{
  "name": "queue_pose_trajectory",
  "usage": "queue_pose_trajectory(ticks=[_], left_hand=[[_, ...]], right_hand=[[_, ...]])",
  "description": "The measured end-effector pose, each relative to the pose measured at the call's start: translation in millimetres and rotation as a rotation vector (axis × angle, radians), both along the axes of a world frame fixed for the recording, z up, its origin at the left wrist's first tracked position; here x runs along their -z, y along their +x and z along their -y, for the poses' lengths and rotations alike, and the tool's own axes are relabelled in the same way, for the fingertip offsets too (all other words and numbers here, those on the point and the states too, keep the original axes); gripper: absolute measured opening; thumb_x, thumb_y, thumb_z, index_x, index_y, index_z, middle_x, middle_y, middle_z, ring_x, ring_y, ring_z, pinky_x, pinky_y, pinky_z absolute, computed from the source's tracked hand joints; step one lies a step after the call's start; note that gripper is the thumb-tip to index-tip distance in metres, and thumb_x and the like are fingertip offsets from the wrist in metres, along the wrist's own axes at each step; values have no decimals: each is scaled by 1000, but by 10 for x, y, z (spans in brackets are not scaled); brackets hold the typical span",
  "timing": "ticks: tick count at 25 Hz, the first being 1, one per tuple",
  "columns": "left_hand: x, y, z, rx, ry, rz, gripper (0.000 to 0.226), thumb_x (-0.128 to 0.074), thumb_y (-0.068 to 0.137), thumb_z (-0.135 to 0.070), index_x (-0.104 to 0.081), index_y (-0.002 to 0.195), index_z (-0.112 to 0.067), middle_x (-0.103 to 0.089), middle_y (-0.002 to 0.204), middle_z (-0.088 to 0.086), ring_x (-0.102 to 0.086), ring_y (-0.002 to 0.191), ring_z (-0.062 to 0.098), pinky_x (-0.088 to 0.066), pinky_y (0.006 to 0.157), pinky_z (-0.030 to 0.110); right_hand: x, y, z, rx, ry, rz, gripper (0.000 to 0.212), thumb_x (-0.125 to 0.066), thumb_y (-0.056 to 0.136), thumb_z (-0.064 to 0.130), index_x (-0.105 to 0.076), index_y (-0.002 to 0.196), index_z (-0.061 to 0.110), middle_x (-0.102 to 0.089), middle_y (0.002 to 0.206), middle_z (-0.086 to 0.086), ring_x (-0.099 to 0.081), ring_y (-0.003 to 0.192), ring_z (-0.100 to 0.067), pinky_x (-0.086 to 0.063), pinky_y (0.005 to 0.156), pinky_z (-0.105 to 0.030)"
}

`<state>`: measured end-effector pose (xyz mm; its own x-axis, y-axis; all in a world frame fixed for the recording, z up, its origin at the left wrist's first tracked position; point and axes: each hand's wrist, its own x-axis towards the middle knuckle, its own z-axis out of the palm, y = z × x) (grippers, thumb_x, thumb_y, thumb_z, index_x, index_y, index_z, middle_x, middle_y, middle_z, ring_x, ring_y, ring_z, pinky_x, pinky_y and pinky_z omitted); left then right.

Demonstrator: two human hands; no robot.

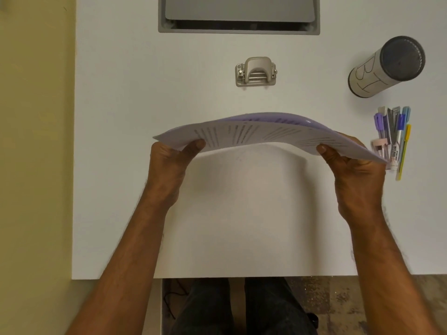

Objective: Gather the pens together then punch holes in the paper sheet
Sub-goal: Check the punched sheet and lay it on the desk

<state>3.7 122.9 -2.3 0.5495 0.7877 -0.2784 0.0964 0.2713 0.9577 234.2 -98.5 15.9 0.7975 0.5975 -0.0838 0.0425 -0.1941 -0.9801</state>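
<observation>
A printed paper sheet (254, 134) with a purple sheet behind it is held up above the white table, bowed upward in the middle. My left hand (169, 160) pinches its left edge, thumb on top. At the right edge my right hand (350, 165) grips it the same way. A grey hole punch (256, 72) stands on the table beyond the paper, apart from it. A bunch of several pens and markers (394, 134) lies together at the right, partly hidden by the paper's right corner.
A mesh pen holder (387, 66) wrapped in paper lies on its side at the far right. A grey recessed cable tray (239, 14) is set in the table's far edge. The table's left edge (73, 165) meets a yellow floor, and my legs show under the near edge.
</observation>
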Motion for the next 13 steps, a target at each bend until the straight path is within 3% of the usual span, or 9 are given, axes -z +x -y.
queue_pose_trajectory(ticks=[5, 10, 13], left_hand=[[26, 28, 37, 39, 4, -36, 36, -73, 92, -8, -79, 104, -41, -79, 105, -12, -71, 105, 10, -57, 93, 29], [30, 54, 10, 44, 11, 2, 27, -77, 87, -22, -78, 105, -42, -78, 108, -12, -71, 107, 11, -58, 93, 29], [40, 84, 38, 41, -9, -3, 31, -71, 94, -7, -78, 108, -34, -79, 107, -9, -72, 106, 10, -60, 92, 29]], right_hand=[[25, 5, -27, 39, -18, -77, 37, -80, 91, 17, -76, 110, 48, -78, 108, 21, -72, 107, -1, -58, 92, -19], [25, 29, -19, 44, -5, -79, 34, -82, 90, 19, -76, 111, 46, -79, 108, 20, -72, 107, -2, -58, 92, -18], [7, -8, -51, 42, -17, -100, 38, -81, 90, 18, -75, 108, 51, -78, 106, 23, -72, 105, 0, -59, 91, -18]])
